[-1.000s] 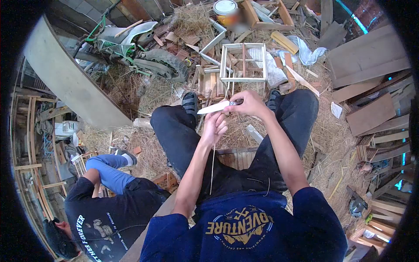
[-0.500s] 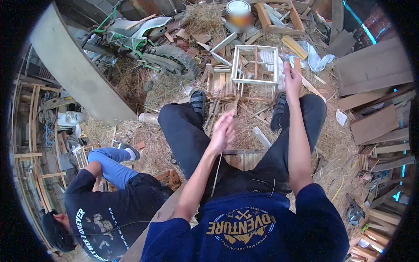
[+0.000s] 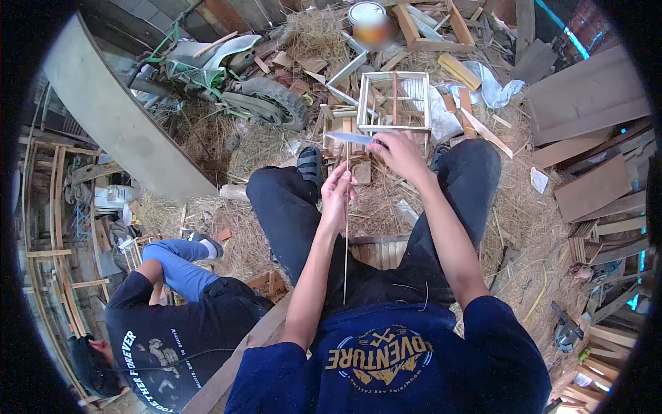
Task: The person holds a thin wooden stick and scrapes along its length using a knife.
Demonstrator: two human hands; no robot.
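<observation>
My left hand (image 3: 336, 200) is closed around a thin wooden stick (image 3: 345, 269), which runs lengthwise between my legs toward my waist. In my right hand (image 3: 402, 155) is a knife (image 3: 348, 137), gripped by its handle, with the pale blade pointing left. The blade lies across the upper part of the stick, just above my left hand; whether it touches the stick I cannot tell. Beyond my hands stands a small frame of light wooden strips (image 3: 394, 128), with one reddish-brown strip (image 3: 395, 96) across it.
Straw and wood scraps cover the ground. A person in a black shirt (image 3: 186, 324) sits bent over at my left. A long curved board (image 3: 124, 110) leans near a motorbike wheel (image 3: 272, 103). Brown panels (image 3: 589, 96) stand at right, and a power tool (image 3: 567, 334) lies lower right.
My right hand has swung left and down, bringing the knife across the stick. My left hand has shifted slightly left, and the stick now stands more upright in view.
</observation>
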